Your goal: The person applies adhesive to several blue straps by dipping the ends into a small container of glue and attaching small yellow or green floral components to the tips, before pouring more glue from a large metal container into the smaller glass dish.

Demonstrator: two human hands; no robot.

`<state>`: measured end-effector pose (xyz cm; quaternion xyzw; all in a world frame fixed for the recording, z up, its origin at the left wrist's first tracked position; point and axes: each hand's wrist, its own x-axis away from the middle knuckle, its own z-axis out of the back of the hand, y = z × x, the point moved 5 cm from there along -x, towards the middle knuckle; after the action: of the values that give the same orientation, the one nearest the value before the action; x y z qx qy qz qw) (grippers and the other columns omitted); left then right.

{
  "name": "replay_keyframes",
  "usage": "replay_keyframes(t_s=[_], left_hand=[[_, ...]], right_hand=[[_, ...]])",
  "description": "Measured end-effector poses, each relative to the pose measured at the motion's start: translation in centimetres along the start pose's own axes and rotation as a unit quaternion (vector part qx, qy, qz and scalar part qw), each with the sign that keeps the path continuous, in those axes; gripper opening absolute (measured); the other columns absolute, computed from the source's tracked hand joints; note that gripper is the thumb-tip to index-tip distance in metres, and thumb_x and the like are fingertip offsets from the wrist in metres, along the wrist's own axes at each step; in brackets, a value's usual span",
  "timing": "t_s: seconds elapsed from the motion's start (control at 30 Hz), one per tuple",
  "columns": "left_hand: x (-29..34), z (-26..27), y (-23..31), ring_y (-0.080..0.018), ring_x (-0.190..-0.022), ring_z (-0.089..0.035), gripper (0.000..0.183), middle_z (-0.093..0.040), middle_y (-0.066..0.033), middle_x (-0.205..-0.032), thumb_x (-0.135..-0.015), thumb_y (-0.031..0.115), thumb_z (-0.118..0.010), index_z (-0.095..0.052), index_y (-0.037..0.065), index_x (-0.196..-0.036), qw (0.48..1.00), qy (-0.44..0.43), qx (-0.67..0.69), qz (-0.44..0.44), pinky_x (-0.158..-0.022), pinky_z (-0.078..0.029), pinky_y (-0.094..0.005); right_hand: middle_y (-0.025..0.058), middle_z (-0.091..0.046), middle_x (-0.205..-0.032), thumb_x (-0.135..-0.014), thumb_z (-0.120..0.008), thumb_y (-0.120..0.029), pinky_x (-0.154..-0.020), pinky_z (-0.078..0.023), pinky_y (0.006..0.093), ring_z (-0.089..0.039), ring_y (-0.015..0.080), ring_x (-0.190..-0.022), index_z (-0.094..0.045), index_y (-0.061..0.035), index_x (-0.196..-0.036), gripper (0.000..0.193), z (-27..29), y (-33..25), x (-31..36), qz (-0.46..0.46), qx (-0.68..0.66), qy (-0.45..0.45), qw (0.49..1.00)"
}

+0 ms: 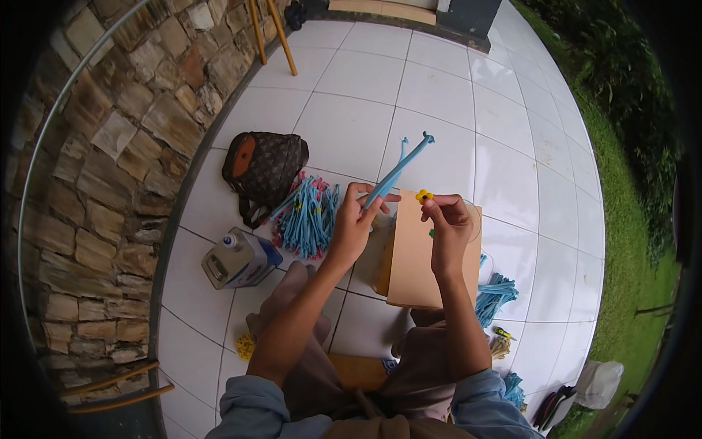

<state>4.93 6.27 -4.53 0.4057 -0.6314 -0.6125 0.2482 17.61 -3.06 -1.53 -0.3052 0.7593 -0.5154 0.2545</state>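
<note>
My left hand (355, 221) is closed around light blue fabric strips (401, 170) with knotted ends, which point up and away to the right. My right hand (450, 223) pinches a small yellow flower (424, 195) with a dark centre between thumb and fingertips, a short way right of the strips. Both hands are raised over a tan flat-topped box or board (418, 274) between my knees. A small green piece (431, 234) shows beside my right wrist; its kind is unclear.
Left of the board lie a heap of blue strips with pink ends (308, 219), a brown backpack (267, 164), a jug (241, 257) and yellow flowers (246, 346). On the right are a blue strip bundle (497, 296), a yellow-and-black tool (503, 333) and a white bag (599, 384).
</note>
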Motion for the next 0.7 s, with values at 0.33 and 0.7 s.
replay_keyframes(t_s=[0.33,0.7], left_hand=[[0.6,0.9,-0.4,-0.0046,-0.067,-0.05,0.021,-0.056,-0.0021,-0.077,-0.081,0.005,-0.063,-0.042,0.006,-0.08,0.985,0.11,0.102,0.089,-0.06,-0.041,-0.0187],[1.4,0.2,1.2,-0.0083,-0.079,-0.056,0.026,-0.061,-0.0082,-0.085,-0.079,-0.001,-0.061,-0.037,0.007,-0.075,0.976,0.088,0.167,0.108,-0.076,-0.047,-0.0228]], right_hand=[[0.0054,-0.059,-0.074,-0.077,-0.066,-0.005,-0.064,-0.042,0.0236,-0.051,0.01,-0.065,-0.057,-0.0015,-0.081,0.011,-0.4,0.6,0.0,-0.014,-0.018,0.003,1.0],[0.0062,-0.059,-0.073,-0.078,-0.066,-0.008,-0.063,-0.041,0.0234,-0.051,0.011,-0.064,-0.058,-0.0014,-0.08,0.01,-2.2,0.8,0.8,-0.076,-0.089,-0.021,0.993]])
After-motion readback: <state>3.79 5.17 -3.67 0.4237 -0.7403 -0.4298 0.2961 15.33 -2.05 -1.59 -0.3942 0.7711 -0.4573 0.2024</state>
